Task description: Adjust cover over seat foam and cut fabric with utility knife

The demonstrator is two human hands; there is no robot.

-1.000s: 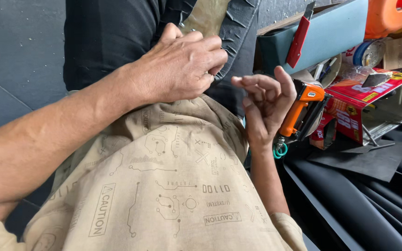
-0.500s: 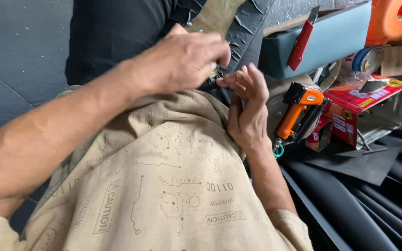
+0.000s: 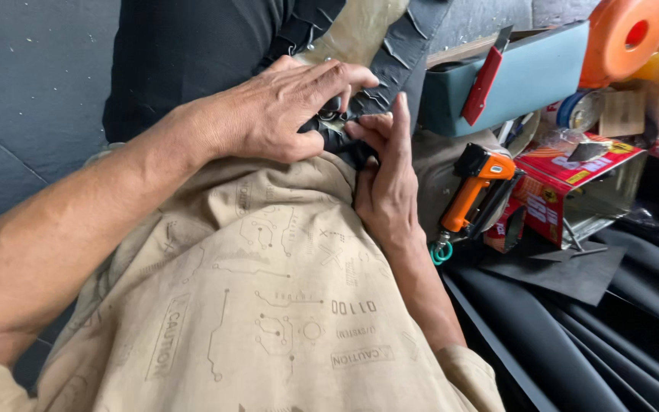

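Both hands, left hand (image 3: pixel 284 114) and right hand (image 3: pixel 387 187), pinch a crumpled black rubbery fold (image 3: pixel 335 137) with a small metal ring, upper centre of the frame.

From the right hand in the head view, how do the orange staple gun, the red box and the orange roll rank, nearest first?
Measured from the right hand:
1. Orange staple gun, just to its right.
2. Red box, farther right, past the gun.
3. Orange roll, top right corner.
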